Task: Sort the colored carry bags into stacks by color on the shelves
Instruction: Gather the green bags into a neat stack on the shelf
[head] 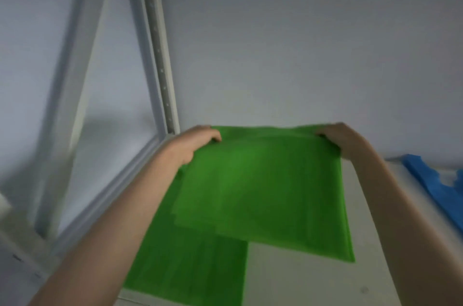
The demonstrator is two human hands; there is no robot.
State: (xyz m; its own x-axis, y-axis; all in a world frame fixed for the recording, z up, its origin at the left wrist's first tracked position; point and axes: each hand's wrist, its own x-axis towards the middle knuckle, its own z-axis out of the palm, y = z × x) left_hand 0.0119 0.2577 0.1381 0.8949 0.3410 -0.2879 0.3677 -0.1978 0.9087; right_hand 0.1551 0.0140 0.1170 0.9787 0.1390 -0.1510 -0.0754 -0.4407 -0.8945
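Observation:
A flat green carry bag (263,188) is held out over the white shelf (300,278). My left hand (194,143) grips its far left corner and my right hand (340,139) grips its far right corner. Beneath it lies another green bag (190,270), flat on the shelf at the front left, partly covered by the held one. A blue carry bag (436,178) lies on the shelf at the right edge of view, apart from the green ones.
A white metal shelf upright (160,55) with a row of holes rises at the left behind my left hand. A slanted white frame bar (72,95) stands further left. A plain white wall (300,42) backs the shelf.

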